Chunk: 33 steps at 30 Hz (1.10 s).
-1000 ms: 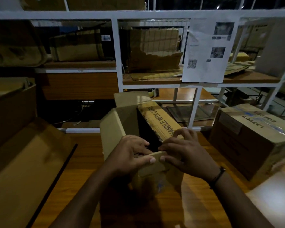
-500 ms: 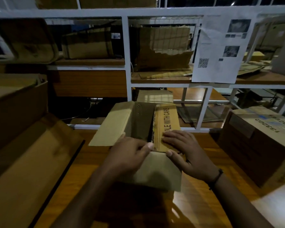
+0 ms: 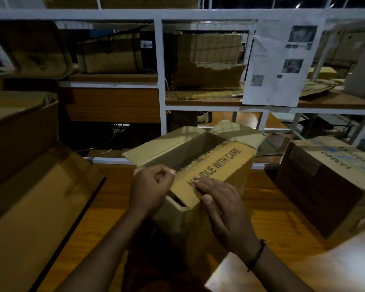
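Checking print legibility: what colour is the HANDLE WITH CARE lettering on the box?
Black lettering on the brown box; head view.

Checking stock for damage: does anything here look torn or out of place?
Yes. The cardboard sheet on the middle shelf has a jagged, torn top edge. The open box shows ragged tape scraps along its printed flap.
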Each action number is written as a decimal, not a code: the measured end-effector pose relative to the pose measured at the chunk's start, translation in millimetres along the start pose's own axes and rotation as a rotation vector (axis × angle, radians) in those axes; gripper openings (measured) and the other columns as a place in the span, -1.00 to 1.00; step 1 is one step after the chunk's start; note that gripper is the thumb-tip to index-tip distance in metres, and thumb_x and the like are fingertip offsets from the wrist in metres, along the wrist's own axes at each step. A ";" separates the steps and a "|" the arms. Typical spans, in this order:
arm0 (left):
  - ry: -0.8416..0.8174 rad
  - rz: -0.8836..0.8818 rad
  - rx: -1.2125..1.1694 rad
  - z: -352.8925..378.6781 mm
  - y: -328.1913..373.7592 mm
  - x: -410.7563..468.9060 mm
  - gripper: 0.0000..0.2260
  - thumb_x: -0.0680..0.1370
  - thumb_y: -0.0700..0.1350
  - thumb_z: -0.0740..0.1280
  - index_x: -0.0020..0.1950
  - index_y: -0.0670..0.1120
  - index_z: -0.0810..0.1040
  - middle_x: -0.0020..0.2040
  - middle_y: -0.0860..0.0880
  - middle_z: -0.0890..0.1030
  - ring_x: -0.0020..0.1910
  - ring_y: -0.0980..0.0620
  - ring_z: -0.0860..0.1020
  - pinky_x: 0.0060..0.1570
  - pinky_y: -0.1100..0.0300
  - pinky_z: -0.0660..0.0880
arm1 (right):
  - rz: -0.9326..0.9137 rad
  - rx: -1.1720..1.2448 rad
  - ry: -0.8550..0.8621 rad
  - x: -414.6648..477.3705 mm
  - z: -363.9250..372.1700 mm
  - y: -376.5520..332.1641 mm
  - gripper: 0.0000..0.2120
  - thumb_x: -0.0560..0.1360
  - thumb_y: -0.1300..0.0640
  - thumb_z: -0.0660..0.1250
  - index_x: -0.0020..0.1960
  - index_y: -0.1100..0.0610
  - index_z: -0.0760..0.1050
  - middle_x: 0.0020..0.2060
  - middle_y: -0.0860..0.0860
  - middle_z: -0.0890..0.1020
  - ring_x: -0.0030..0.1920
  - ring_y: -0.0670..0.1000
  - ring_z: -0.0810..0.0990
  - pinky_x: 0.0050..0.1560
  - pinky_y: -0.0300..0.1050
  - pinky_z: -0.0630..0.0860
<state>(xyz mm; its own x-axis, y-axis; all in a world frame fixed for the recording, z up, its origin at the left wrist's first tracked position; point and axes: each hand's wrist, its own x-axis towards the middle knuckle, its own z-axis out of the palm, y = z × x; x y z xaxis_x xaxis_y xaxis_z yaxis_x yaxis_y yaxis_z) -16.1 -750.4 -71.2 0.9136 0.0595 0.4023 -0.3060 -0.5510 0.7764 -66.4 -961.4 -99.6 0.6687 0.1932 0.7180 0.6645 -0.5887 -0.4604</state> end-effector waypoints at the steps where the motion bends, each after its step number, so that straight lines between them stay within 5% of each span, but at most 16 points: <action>1: -0.015 -0.003 -0.067 -8.9 -5.4 7.7 -0.83 0.61 0.04 0.39 -0.17 0.10 0.66 -0.31 0.09 0.68 -0.32 0.10 0.64 -0.28 0.00 0.60 | -0.025 -0.014 -0.023 3.0 -4.5 2.7 -0.60 0.67 -0.01 0.14 0.45 0.04 0.47 0.45 -0.07 0.49 0.49 -0.09 0.37 0.43 0.11 0.33; 5: -0.176 0.012 0.080 -45.1 -20.0 42.7 -0.86 0.63 -0.02 0.39 -0.11 0.12 0.70 -0.20 0.12 0.72 -0.19 0.21 0.65 -0.16 0.08 0.59 | 0.199 -0.407 -0.280 25.3 -31.1 38.2 -0.28 0.55 -0.28 0.26 0.63 -0.17 0.07 0.65 -0.07 0.04 0.62 0.03 -0.06 0.56 0.17 -0.14; 9: -0.246 -0.019 0.094 -55.1 -2.6 52.2 -0.87 0.66 0.04 0.33 0.11 0.19 0.67 0.00 0.27 0.64 0.02 0.27 0.61 -0.09 0.15 0.52 | 0.283 -0.658 -0.471 44.0 -46.3 61.0 -0.11 0.45 -0.57 -0.15 0.66 -0.16 -0.15 0.65 -0.05 -0.21 0.63 0.11 -0.22 0.54 0.17 -0.27; 12: -0.368 -0.058 0.100 -46.7 24.5 45.0 -0.50 0.47 0.18 0.52 0.40 0.17 0.56 0.33 0.15 0.56 0.30 0.11 0.50 0.14 0.04 0.50 | 0.262 -0.753 -0.449 44.1 -37.4 49.8 -0.10 0.47 -0.54 -0.31 0.67 -0.06 -0.20 0.66 0.02 -0.16 0.62 0.17 -0.11 0.57 0.20 -0.07; 15: -0.314 0.125 0.456 -43.7 42.5 38.4 -0.25 0.39 0.25 0.55 0.54 0.24 0.35 0.50 0.08 0.41 0.47 0.00 0.30 0.42 -0.10 0.30 | 0.258 -0.721 -0.351 46.4 -29.8 37.0 -0.09 0.49 -0.52 -0.18 0.67 -0.01 -0.15 0.66 0.09 -0.09 0.58 0.24 -0.04 0.55 0.26 0.08; 18: -0.132 0.444 0.616 -52.1 50.2 42.8 -0.32 0.41 0.21 0.54 0.50 0.21 0.41 0.42 0.03 0.50 0.48 -0.05 0.29 0.47 -0.11 0.12 | 0.204 -0.679 -0.175 60.3 -40.5 35.8 0.00 0.44 -0.47 0.19 0.68 -0.02 -0.09 0.65 0.11 -0.05 0.56 0.28 0.04 0.51 0.32 0.16; 21: -0.079 0.605 0.613 -56.4 46.3 41.9 -0.56 0.46 0.11 0.49 0.33 0.14 0.58 0.26 0.05 0.62 0.35 -0.04 0.47 0.42 -0.13 0.23 | 0.073 -0.707 -0.034 78.5 -60.1 34.1 -0.19 0.49 -0.38 0.27 0.61 0.00 0.24 0.57 0.10 0.26 0.53 0.25 0.18 0.46 0.29 0.20; 23: -0.148 0.550 0.523 -57.4 47.7 32.5 -0.72 0.55 0.25 0.34 0.15 0.14 0.65 0.08 0.15 0.67 0.14 0.10 0.57 0.25 -0.10 0.48 | -0.054 -0.656 -0.061 85.6 -66.1 30.1 -0.42 0.56 -0.38 0.15 0.33 0.01 0.56 0.29 0.07 0.59 0.35 0.12 0.44 0.33 0.11 0.31; 26: -0.370 0.244 0.207 -61.5 45.4 18.7 -0.49 0.58 0.46 0.06 -0.04 0.18 0.67 -0.09 0.30 0.64 -0.07 0.29 0.58 -0.05 0.08 0.53 | -0.056 -0.541 -0.214 82.0 -71.2 14.5 -0.34 0.59 -0.42 -0.02 0.05 0.02 0.67 -0.05 -0.01 0.72 -0.04 -0.03 0.62 0.00 -0.06 0.52; 28: -0.538 0.101 0.115 -64.9 40.1 15.2 -0.53 0.61 0.41 0.09 0.15 0.22 0.69 0.16 0.29 0.64 0.12 0.32 0.56 0.13 0.05 0.54 | 0.061 -0.431 -0.363 78.2 -72.7 5.0 -0.24 0.56 -0.49 -0.13 0.12 -0.02 0.67 0.00 -0.04 0.72 -0.08 -0.10 0.64 -0.10 -0.07 0.62; 30: -0.646 0.058 0.265 -61.5 39.8 9.5 -0.67 0.64 0.28 0.22 0.32 0.25 0.60 0.42 0.24 0.51 0.32 0.23 0.48 0.31 0.00 0.49 | 0.170 -0.378 -0.532 74.1 -68.5 1.0 -0.28 0.55 -0.48 -0.09 0.27 -0.06 0.60 0.24 -0.07 0.64 0.09 -0.12 0.62 0.04 -0.10 0.63; 33: -0.510 0.071 0.530 -39.0 40.1 -2.5 -0.55 0.62 0.10 0.37 0.51 0.22 0.40 0.52 0.17 0.39 0.44 0.10 0.38 0.39 0.02 0.41 | 0.081 -0.555 -0.573 64.0 -46.4 7.0 -0.51 0.62 -0.27 0.17 0.49 -0.13 0.38 0.50 -0.11 0.40 0.42 -0.06 0.41 0.36 -0.10 0.43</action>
<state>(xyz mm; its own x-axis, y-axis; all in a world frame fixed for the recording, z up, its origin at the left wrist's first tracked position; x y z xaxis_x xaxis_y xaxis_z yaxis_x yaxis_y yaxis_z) -41.2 -740.2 -22.1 0.9469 -0.3146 0.0672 -0.3167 -0.8751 0.3661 -34.5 -989.6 -32.6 0.8751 0.4174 0.2448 0.4442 -0.8936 -0.0645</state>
